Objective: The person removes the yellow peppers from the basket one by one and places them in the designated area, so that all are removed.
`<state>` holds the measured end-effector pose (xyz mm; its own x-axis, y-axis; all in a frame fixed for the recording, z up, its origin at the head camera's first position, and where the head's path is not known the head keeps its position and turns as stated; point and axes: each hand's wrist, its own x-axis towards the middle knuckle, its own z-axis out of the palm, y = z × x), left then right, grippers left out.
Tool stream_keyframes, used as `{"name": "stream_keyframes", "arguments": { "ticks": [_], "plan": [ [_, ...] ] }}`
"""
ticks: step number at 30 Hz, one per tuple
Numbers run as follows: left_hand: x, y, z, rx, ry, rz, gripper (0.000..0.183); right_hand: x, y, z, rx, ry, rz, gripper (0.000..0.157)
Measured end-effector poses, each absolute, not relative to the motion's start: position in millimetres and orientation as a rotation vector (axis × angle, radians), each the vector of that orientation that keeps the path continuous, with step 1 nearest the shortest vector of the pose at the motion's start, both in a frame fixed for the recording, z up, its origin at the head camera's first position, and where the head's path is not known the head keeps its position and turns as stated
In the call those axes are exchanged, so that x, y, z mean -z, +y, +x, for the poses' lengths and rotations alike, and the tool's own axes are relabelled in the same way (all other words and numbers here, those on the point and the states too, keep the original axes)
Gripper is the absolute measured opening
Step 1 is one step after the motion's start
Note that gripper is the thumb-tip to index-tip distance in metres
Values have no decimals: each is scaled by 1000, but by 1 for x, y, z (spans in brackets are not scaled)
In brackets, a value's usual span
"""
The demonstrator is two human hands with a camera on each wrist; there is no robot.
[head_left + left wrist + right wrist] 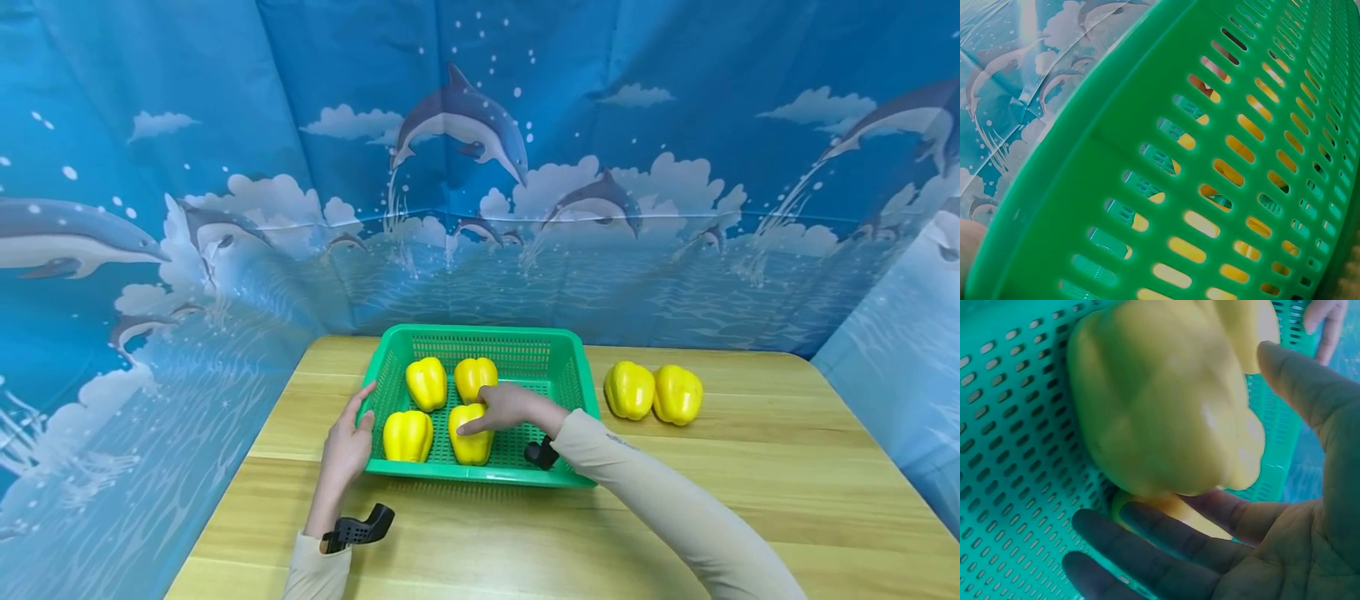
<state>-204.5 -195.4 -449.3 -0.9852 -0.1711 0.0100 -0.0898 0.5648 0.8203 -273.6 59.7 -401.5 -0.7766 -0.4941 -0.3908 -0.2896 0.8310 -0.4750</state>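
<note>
Several yellow bell peppers sit in a green slotted basket (487, 475). My right hand (510, 406) reaches inside, beside the front bell pepper (471, 446) near the middle. In the right wrist view, its fingers (1147, 544) are spread past that bell pepper (1154, 406), while the thumb stands off it. My left hand (347, 446) is at the basket's left side, extended fingers touching the rim. From the left wrist, the slotted wall (1241, 162) hides most of the contents; only a blurred bit of hand shows at the edge.
Two more yellow bell peppers, a left one (629, 390) and a right one (678, 395), lie side by side on the wooden table (750, 467), right of the basket. A blue dolphin-print curtain (570, 275) hangs behind the table and along its sides.
</note>
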Motion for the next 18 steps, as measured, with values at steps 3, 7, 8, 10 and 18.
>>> {"name": "stream_keyframes", "arguments": {
  "ticks": [3, 7, 8, 10, 18],
  "plan": [
    [450, -196, -205, 1406, -2702, 229, 46, 406, 57, -275, 560, 2484, -569, 79],
    [450, -195, -205, 1395, -2703, 226, 46, 409, 56, -276, 593, 2462, -552, 80],
    [450, -195, -205, 1395, -2703, 226, 46, 410, 56, -276, 596, 2457, -549, 80],
    [450, -195, -205, 1398, -2702, 224, 46, 411, 56, -276, 598, 2450, -545, 81],
    [450, -195, -204, 1410, -2684, 224, 46, 416, 55, -277, 601, 2452, -554, 82]
  ]
}}
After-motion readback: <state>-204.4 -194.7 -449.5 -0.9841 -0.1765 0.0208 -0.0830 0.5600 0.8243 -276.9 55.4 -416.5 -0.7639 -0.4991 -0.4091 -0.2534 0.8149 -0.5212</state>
